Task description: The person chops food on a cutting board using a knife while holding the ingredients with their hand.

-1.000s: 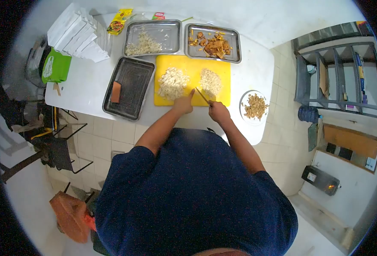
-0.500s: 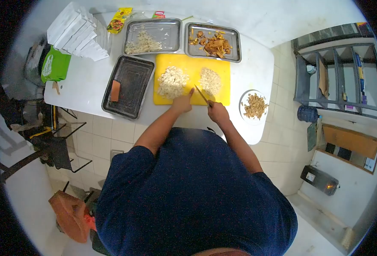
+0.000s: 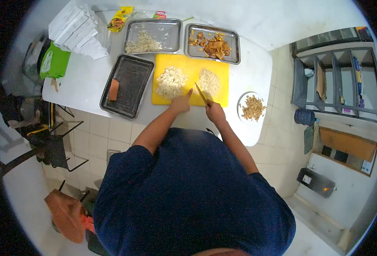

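Note:
In the head view, my right hand (image 3: 215, 112) is closed round the handle of a knife (image 3: 200, 93). Its blade points away from me over the yellow cutting board (image 3: 192, 64), just left of a pile of finely chopped pale food (image 3: 209, 82). My left hand (image 3: 180, 104) lies at the board's front edge, one finger stretched out toward the blade, the other fingers hard to make out. It holds nothing that I can see. Beyond it on the board is a second, coarser pile of pale chopped pieces (image 3: 171, 82).
A dark tray (image 3: 128, 91) with a reddish-brown block (image 3: 113, 90) lies left. Behind the board are a tray of pale shreds (image 3: 167, 32) and a tray of browned pieces (image 3: 235, 40). A plate of light-brown pieces (image 3: 253, 107) stands right. White folded boxes (image 3: 75, 30) stand back left.
The camera view has shifted slightly. The knife's blade sits a little differently beside the right pile; both hands stay in nearly the same places.

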Demonstrator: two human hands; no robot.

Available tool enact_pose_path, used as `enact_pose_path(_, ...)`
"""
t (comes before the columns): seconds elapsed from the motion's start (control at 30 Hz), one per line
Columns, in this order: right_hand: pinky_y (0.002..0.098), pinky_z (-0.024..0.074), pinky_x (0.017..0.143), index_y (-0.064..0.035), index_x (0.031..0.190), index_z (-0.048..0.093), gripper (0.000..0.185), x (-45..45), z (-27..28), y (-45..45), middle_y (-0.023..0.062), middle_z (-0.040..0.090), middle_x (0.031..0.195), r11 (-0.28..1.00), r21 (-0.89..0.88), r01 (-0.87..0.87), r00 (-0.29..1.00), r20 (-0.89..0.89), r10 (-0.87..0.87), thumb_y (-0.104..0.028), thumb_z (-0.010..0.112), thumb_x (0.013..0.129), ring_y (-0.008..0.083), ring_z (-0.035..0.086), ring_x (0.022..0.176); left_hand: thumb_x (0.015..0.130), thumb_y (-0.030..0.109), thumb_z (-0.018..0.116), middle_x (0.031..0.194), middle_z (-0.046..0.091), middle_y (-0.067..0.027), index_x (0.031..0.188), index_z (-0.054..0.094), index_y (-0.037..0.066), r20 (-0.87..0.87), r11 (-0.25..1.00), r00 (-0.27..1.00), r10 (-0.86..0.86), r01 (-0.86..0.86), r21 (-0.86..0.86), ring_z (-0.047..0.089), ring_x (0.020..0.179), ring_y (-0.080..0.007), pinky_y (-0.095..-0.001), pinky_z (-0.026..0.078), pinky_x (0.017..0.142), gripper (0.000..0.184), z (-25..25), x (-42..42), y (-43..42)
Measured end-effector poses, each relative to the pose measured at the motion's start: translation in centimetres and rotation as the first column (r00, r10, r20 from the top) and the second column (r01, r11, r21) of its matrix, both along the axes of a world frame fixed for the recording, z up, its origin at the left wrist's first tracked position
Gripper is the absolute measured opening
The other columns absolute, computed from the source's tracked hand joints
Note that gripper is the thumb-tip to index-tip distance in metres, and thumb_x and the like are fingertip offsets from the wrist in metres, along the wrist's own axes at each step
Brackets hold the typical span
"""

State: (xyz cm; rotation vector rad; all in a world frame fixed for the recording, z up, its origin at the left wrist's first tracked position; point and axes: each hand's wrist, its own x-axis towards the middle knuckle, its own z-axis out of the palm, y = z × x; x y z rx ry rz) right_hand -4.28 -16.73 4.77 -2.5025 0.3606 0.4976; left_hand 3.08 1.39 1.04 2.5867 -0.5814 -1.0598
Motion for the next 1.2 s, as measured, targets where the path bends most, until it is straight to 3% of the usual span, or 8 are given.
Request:
enact_pose_path(0.17,0.0504,0.0532,0.074,-0.0094,0.119,0.061,0.032,-2.8,-2.2,0.6,0.0259,0.066,0.085,0.997,-0.062,-0.038,0.987,0.151,0.047,-0.023,0.053,0.091,0.0419,0.065,0.079,0.078,0.014,0.053,0.096,0.067,-0.0206,0.155,0.004,0.024,0.074,0.999,0.997,-0.012,0.015,-0.039,0.067,0.087,-0.0357,-0.0468,0.053,0.079,0.091,-1.6,-0.4,0.3)
enact_pose_path(0.67,0.0462,0.0519,0.080,-0.0025,0.117,0.061,0.032,-1.6,-3.5,0.2,0.0252,0.067,0.095,0.997,0.025,-0.076,0.987,0.146,0.071,-0.016,0.058,0.087,0.0414,0.065,0.090,0.078,0.015,0.054,0.096,0.067,-0.0220,0.155,0.006,0.025,0.050,1.000,0.998,-0.027,0.027,-0.003,0.067,0.086,-0.0360,-0.0456,0.054,0.077,0.092,-1.9,-0.3,0.3)
enact_pose_path(0.77,0.0452,0.0519,0.080,-0.0011,0.114,0.061,0.030,0.8,-1.7,0.4,0.0250,0.067,0.095,0.993,0.053,-0.108,0.993,0.044,0.106,-0.017,0.058,0.088,0.0403,0.066,0.088,0.078,0.015,0.054,0.098,0.067,-0.0225,0.155,0.004,0.026,0.069,0.999,0.997,-0.037,0.039,-0.032,0.067,0.088,-0.0358,-0.0457,0.054,0.078,0.092,-1.7,-0.3,0.6)
enact_pose_path(0.87,0.0421,0.0536,0.071,0.0006,0.111,0.061,0.030,1.2,-0.2,1.0,0.0224,0.068,0.089,0.987,0.159,-0.019,1.000,-0.019,0.022,-0.020,0.061,0.089,0.0350,0.068,0.079,0.078,0.015,0.053,0.102,0.066,-0.0234,0.155,0.000,0.025,-0.003,0.997,0.997,-0.075,0.075,-0.010,0.067,0.091,-0.0361,-0.0466,0.053,0.079,0.094,-0.9,0.3,0.8)
enact_pose_path(0.97,0.0379,0.0519,0.057,0.0017,0.106,0.060,0.030,-0.6,-3.4,-0.5,0.0183,0.067,0.080,0.992,0.096,-0.079,0.972,0.230,0.055,-0.023,0.061,0.090,0.0281,0.065,0.065,0.078,0.015,0.052,0.105,0.066,-0.0249,0.154,-0.003,0.023,-0.036,0.999,0.999,-0.030,0.029,-0.033,0.067,0.094,-0.0369,-0.0468,0.053,0.081,0.095,-0.3,0.2,1.2)
enact_pose_path(1.07,0.0376,0.0500,0.055,0.0031,0.099,0.059,0.030,-1.5,-2.6,-1.5,0.0173,0.064,0.076,0.975,0.218,0.052,0.998,-0.051,-0.041,-0.026,0.061,0.090,0.0289,0.061,0.060,0.079,0.016,0.052,0.107,0.065,-0.0261,0.154,-0.007,0.021,-0.034,0.997,0.998,-0.052,0.050,-0.065,0.066,0.096,-0.0379,-0.0472,0.052,0.085,0.096,-0.5,0.1,1.5)
enact_pose_path(1.17,0.0459,0.0499,0.085,0.0032,0.107,0.062,0.038,-2.2,-0.7,-1.5,0.0267,0.065,0.101,0.963,0.253,0.090,0.980,-0.195,-0.040,-0.032,0.058,0.091,0.0421,0.063,0.096,0.080,0.017,0.053,0.107,0.064,-0.0270,0.153,-0.010,0.019,-0.040,0.998,0.998,-0.040,0.038,-0.049,0.065,0.097,-0.0389,-0.0467,0.051,0.087,0.096,-1.0,0.1,1.3)
enact_pose_path(1.2,0.0460,0.0495,0.086,0.0027,0.106,0.062,0.038,-2.6,-1.2,-1.7,0.0267,0.065,0.102,0.972,0.232,0.041,0.986,-0.168,-0.002,-0.032,0.058,0.091,0.0421,0.062,0.097,0.080,0.018,0.053,0.107,0.064,-0.0271,0.153,-0.010,0.018,-0.048,0.998,0.999,-0.011,0.008,-0.063,0.065,0.097,-0.0394,-0.0468,0.051,0.086,0.097,-1.2,-0.1,1.2)
